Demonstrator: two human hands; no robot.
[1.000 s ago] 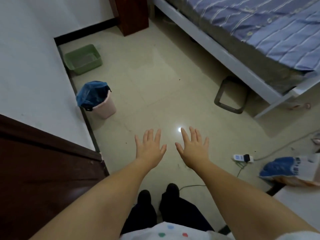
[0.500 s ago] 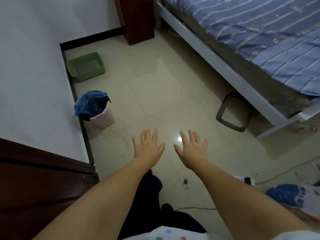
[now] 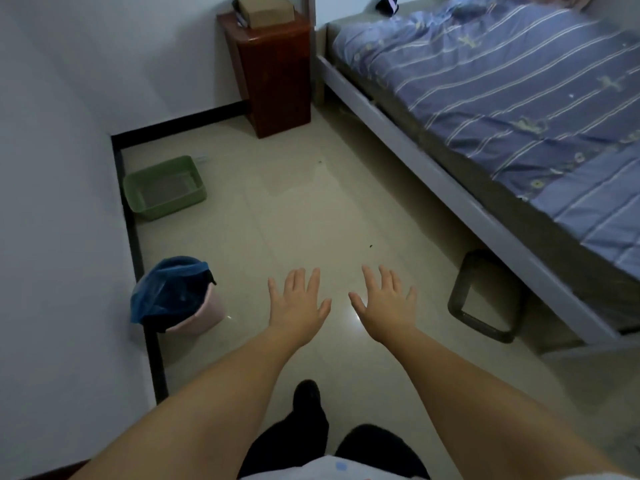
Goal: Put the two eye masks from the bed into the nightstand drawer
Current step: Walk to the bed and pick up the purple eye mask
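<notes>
My left hand (image 3: 299, 303) and my right hand (image 3: 384, 304) are stretched out in front of me over the floor, palms down, fingers spread, holding nothing. The bed (image 3: 519, 109) with a blue striped cover runs along the right. A small dark object with a pale patch (image 3: 387, 3) lies at the bed's far end; I cannot tell whether it is an eye mask. The dark red nightstand (image 3: 277, 74) stands in the far corner beside the head of the bed, its visible side closed, with a cardboard box (image 3: 265, 10) on top.
A green plastic basin (image 3: 164, 188) sits on the floor by the left wall. A pink bin with a blue bag (image 3: 180, 299) stands nearer on the left. A dark stool frame (image 3: 485, 299) pokes out from under the bed. Tiled floor lies between.
The view has tilted up and moved forward: the nightstand, its box and the head of the bed have come into sight. My hands stay open and held out. The door has left the view.
</notes>
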